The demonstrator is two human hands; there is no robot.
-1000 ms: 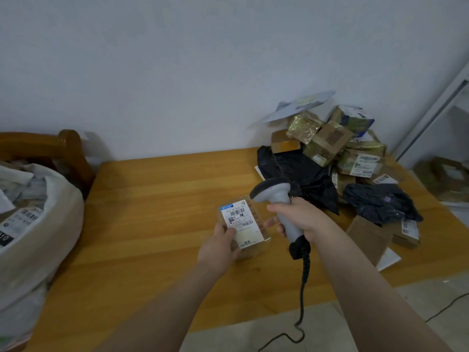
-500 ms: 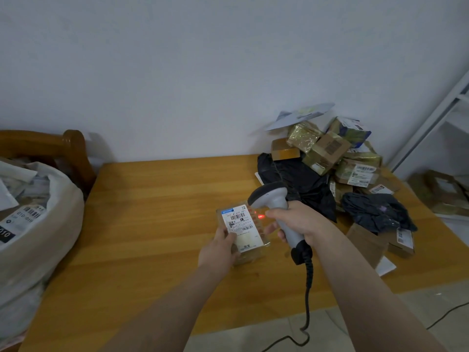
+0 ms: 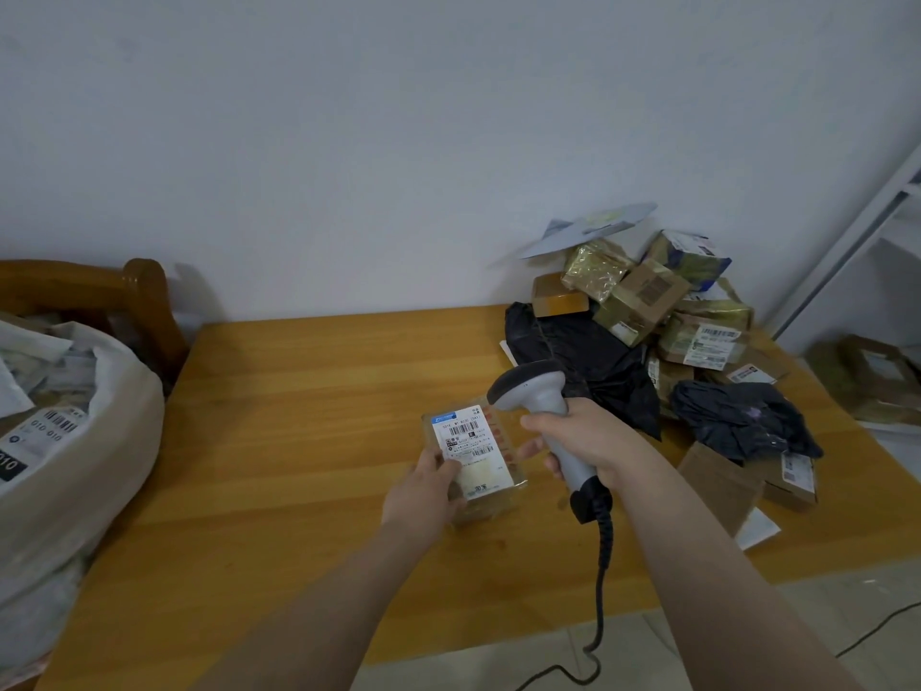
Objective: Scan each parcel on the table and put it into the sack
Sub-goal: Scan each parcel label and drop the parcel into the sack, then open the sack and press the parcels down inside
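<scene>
My left hand [image 3: 423, 491] grips a small taped box parcel [image 3: 478, 461] with a white barcode label facing up, held at the middle of the wooden table [image 3: 299, 416]. My right hand [image 3: 588, 436] grips the handle of a grey barcode scanner [image 3: 536, 401], whose head points down at the label from the right. The scanner's black cable hangs off the table's front edge. A large white sack [image 3: 65, 471] holding several labelled parcels stands at the far left.
A pile of several parcels [image 3: 658, 311], brown boxes, gold wrapped ones and black plastic bags, fills the table's back right corner. A wooden chair back [image 3: 144, 301] rises behind the sack. More boxes [image 3: 872, 376] lie on the floor at right beside a white frame.
The red scan light seen on the parcel half a second ago is gone. Both hands and the parcel stay in nearly the same spot.
</scene>
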